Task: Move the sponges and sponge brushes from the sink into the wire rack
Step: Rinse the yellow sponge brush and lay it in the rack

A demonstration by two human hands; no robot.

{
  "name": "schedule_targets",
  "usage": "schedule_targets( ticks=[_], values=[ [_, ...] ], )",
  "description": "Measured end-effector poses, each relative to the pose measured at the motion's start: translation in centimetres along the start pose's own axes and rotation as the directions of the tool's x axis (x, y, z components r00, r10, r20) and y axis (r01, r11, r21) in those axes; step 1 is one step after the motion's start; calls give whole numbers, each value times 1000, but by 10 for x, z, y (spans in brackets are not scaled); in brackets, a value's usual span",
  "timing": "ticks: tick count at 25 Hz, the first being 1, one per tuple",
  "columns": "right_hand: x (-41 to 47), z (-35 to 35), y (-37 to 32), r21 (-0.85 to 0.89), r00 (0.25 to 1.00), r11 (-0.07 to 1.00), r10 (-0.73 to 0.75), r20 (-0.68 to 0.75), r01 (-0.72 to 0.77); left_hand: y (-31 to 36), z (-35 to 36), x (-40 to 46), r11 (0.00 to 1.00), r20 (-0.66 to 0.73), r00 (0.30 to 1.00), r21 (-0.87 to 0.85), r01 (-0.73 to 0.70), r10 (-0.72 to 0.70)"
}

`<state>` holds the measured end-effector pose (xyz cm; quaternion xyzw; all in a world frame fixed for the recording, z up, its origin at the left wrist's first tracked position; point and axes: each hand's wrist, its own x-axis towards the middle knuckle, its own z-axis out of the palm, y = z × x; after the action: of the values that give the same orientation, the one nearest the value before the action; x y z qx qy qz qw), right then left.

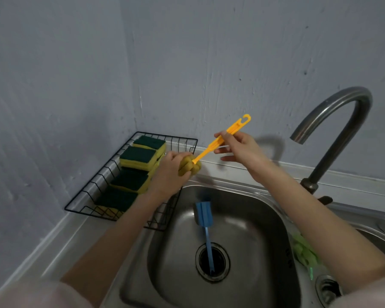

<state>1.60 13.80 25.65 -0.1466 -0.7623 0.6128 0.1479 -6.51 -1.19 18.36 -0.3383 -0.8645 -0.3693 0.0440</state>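
yellow sponge brush (pixel 211 150) was held above the sink's rim (pixel 242 190), long axis slanting, hook end up-right toward the wall, sponge head down-left by the wire rack (pixel 102 176). left hand (pixel 171 172) gripped the head; right hand (pixel 238 147) pinched the handle. blue sponge brush (pixel 206 227) lay in the steel sink, handle over the drain (pixel 212 262). green-and-yellow sponges (pixel 140 156) filled the rack on the table (pixel 60 236) beside grey walls.
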Motion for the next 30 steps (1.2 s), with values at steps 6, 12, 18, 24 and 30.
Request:
schedule_targets(
  ticks=[6,12,18,24,30],
  values=[
    [49,16,17,57,999,998,38,-19,-37,-45,2,37,995,48,994,10,98,-98],
    [108,17,43,89,996,993,85,-42,-81,-68,25,81,988,48,988,-38,149,-147],
    [133,26,86,152,982,977,165,-94,-149,-90,54,98,967,69,967,-60,248,-244],
    [124,26,104,153,971,961,239,-31,-232,-92,57,95,962,148,956,-67,265,-253],
    [103,27,98,-23,956,956,291,16,-291,-71,30,85,977,158,965,-19,214,-209]
  ],
)
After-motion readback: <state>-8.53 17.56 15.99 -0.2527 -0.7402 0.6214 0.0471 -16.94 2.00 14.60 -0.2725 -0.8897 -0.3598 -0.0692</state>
